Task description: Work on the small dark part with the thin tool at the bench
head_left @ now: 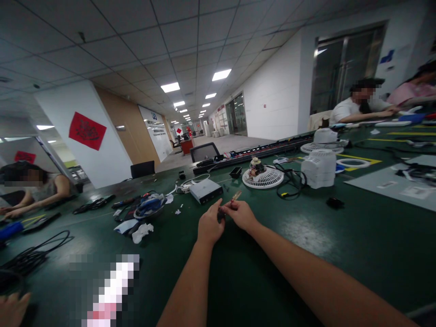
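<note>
My left hand (210, 225) is closed, its fingertips pressed around a small dark piece (221, 215) that is mostly hidden. Right against it, my right hand (241, 214) pinches a thin, pale reddish stick-like item (236, 196) whose end sticks up past the fingers; its kind is too small to tell. Both hands meet just above the green tabletop (259, 281). Beyond them stand a grey-white box (206, 190) with a dark front and a white fan grille (264, 177) with an exposed motor (256, 167) on it. A small black tray-like part (235, 172) lies between these two.
A white fan housing (318, 169) and black cable (294, 181) lie to the right, near a grey mat (402, 181). At left are a bowl of blue cloth (150, 204), crumpled tissue (142, 232) and coiled black cables (32, 256). Another person's hand (13, 309) shows at lower left; people sit farther off.
</note>
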A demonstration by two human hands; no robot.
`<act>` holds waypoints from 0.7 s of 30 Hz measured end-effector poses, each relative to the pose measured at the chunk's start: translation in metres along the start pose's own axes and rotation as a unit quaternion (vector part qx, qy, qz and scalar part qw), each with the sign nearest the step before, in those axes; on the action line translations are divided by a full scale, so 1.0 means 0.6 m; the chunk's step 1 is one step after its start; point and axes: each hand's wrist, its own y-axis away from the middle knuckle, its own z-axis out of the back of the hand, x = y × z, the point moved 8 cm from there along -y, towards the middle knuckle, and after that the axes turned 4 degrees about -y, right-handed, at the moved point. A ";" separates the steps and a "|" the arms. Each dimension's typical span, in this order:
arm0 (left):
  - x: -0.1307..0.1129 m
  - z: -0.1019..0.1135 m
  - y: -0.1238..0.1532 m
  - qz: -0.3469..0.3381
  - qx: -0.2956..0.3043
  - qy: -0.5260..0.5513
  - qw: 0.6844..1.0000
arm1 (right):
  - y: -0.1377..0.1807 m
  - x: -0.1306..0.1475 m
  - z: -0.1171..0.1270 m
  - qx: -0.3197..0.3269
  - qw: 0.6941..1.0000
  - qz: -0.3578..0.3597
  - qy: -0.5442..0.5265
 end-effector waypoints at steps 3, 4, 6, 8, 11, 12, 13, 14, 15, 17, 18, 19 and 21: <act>0.004 0.002 0.000 0.010 -0.006 0.003 1.000 | 0.001 -0.007 -0.007 0.019 1.000 -0.013 -0.022; 0.005 0.001 0.000 0.014 -0.002 0.003 1.000 | 0.001 -0.007 -0.008 0.017 1.000 -0.014 -0.011; 0.007 -0.001 0.000 0.020 0.007 0.001 1.000 | 0.002 -0.005 -0.009 0.015 1.000 -0.012 0.020; 0.005 -0.001 0.000 0.020 0.010 -0.001 1.000 | 0.003 -0.003 -0.009 0.012 0.999 -0.010 0.032; 0.002 0.001 -0.001 0.013 0.003 -0.005 1.000 | 0.003 0.001 -0.006 0.002 1.000 -0.003 0.019; 0.002 0.001 -0.001 0.013 0.003 -0.007 1.000 | 0.003 0.002 -0.006 0.002 1.000 0.001 0.023; 0.002 0.000 -0.001 0.015 0.005 -0.008 1.000 | 0.003 0.002 -0.006 0.003 0.999 0.003 0.033; 0.003 -0.001 -0.001 0.019 0.008 -0.011 1.000 | 0.003 0.003 -0.006 0.005 0.999 0.005 0.047; 0.005 -0.002 -0.001 0.023 0.010 -0.013 1.000 | 0.004 0.003 -0.007 0.008 0.998 0.006 0.058; 0.008 -0.003 -0.001 0.030 0.010 -0.016 0.999 | 0.004 0.007 -0.009 0.014 0.998 0.014 0.064; 0.009 -0.002 -0.001 0.031 0.008 -0.016 0.999 | 0.005 0.011 -0.009 0.017 0.998 0.022 0.062; 0.010 -0.002 -0.001 0.031 0.005 -0.015 0.999 | 0.005 0.016 -0.009 0.019 0.997 0.030 0.063; 0.011 -0.002 -0.001 0.028 0.004 -0.013 1.000 | 0.005 0.022 -0.007 0.012 0.997 0.036 0.073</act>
